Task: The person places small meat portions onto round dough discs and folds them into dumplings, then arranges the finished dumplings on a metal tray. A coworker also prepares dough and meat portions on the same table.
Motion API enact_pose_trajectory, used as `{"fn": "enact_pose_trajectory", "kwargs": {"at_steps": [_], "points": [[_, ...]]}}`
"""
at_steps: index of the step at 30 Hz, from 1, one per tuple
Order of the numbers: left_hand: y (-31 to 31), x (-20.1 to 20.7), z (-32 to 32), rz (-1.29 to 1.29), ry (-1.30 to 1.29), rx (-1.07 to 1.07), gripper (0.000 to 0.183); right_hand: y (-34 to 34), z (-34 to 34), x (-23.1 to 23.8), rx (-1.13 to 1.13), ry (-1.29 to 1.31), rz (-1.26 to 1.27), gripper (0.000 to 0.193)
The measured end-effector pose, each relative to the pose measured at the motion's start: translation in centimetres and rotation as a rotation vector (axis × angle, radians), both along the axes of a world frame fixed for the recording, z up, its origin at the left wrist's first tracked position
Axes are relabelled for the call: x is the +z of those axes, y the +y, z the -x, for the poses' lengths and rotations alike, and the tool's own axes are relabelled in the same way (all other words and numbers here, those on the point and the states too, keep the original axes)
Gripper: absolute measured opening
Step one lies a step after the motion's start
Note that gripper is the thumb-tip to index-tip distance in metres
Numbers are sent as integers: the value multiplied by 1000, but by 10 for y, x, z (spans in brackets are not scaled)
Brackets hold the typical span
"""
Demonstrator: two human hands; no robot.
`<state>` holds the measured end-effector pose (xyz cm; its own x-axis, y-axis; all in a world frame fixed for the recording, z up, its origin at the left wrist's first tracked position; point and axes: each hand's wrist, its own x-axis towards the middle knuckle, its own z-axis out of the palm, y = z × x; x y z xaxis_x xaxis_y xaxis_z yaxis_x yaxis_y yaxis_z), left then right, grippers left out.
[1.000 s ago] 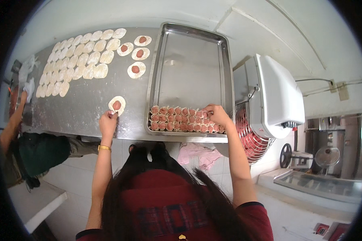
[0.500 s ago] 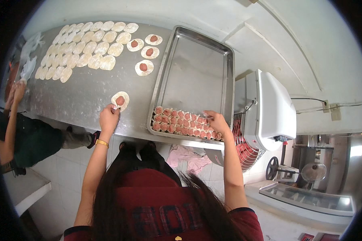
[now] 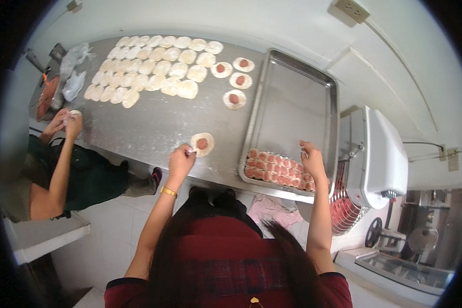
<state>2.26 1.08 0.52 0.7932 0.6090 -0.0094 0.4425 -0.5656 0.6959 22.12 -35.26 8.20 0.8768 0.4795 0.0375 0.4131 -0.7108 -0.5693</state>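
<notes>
My left hand (image 3: 181, 161) is closed on the near edge of a round dough wrapper (image 3: 209, 150) with a lump of pinkish meat filling in its middle, at the front edge of the steel table. My right hand (image 3: 313, 163) is over the large metal tray (image 3: 297, 102), its fingers loosely apart and nothing visible in them. Below and beside it, open-topped filled dumplings (image 3: 273, 167) stand packed in rows along the tray's near end. Several filled wrappers (image 3: 234, 99) lie flat to the left of the tray.
Rows of plain dough wrappers (image 3: 159, 69) cover the table's far left part. At the left a co-worker's hands (image 3: 66, 123) hold a pale wrapper beside a bowl of filling (image 3: 47, 98) and plastic bags (image 3: 74, 84). A white machine with a wire guard (image 3: 377, 159) stands right of the tray.
The view has swung left, showing more of the co-worker. My right hand has moved up off the dumplings and its fingers have spread. My left hand still grips the wrapper's edge.
</notes>
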Motion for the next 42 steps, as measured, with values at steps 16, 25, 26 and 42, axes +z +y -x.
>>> {"fn": "enact_pose_trajectory", "kwargs": {"at_steps": [16,25,26,42], "points": [[9,-16,8,503,-293,175,35,246,96,-84,225,-11,-172,19],[10,-29,10,774,-298,161,37,241,90,-97,-181,961,-905,19],[10,-30,10,775,-294,147,38,240,89,-99,-160,965,-833,21],[1,-6,12,1122,-373,55,22,228,98,-64,-2,1002,-855,21]]}}
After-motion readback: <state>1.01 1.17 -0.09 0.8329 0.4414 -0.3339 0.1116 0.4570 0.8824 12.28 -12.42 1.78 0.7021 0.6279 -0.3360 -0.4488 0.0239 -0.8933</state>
